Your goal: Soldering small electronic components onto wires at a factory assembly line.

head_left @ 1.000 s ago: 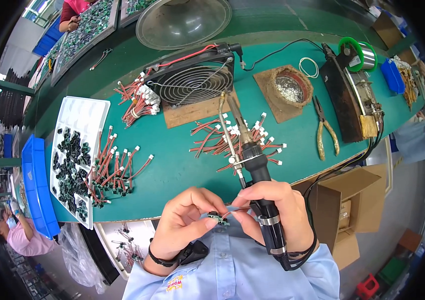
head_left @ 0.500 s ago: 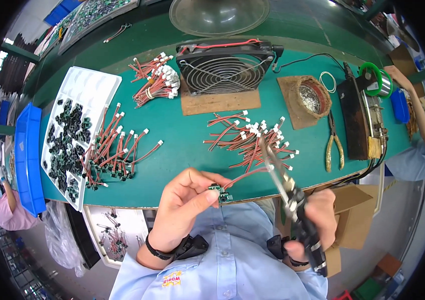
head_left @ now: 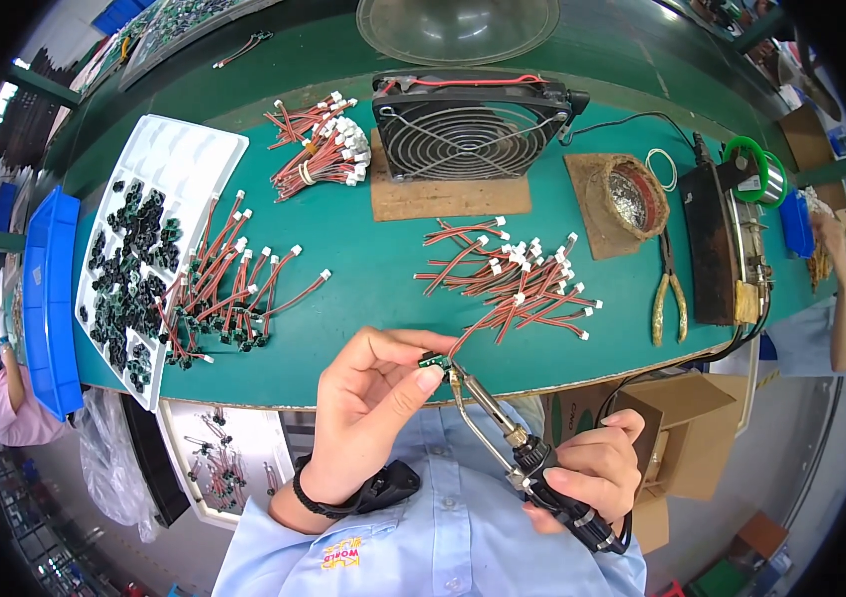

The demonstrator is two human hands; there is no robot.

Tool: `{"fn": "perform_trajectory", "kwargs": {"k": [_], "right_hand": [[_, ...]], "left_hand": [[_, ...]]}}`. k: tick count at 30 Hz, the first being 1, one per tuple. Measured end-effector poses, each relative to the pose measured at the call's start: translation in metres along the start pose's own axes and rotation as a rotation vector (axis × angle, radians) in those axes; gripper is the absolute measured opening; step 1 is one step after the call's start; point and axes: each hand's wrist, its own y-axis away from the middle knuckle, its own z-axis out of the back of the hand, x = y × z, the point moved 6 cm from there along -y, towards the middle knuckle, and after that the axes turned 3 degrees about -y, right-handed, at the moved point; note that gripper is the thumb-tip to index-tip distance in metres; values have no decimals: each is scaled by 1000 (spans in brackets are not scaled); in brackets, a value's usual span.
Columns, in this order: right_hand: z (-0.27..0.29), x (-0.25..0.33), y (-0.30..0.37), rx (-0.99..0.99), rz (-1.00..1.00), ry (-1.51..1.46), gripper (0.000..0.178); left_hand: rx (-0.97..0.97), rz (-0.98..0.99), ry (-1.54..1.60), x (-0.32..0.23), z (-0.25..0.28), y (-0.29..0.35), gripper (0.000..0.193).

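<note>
Between thumb and fingers, my left hand pinches a small green circuit board just in front of the table edge. My right hand is wrapped round the black handle of a soldering iron with a thin metal tube alongside its shaft. The iron's tip meets or nearly meets the right side of the board. A red and black wire runs from that spot up toward a loose bunch of wires with white connectors. Wired boards lie in a heap to the left.
On the left, a white tray holds many small boards, beside a blue bin. A fan stands at the back, with bundled wires near it. Rightward are a round tip-cleaning pot, pliers, a black soldering unit and a solder spool.
The soldering iron has swung left and down, from over the wire pile to the board. My left hand keeps the board, shifted slightly up. The view has shifted a little.
</note>
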Motion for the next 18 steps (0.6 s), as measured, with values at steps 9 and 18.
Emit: {"fn": "perform_trajectory", "kwargs": {"k": [9, 18], "right_hand": [[0, -1, 0, 18, -9, 3, 33], [1, -1, -1, 18, -10, 12, 35]], "left_hand": [[7, -18, -1, 1, -2, 1, 11], [30, -33, -8, 1, -1, 2, 11]]}}
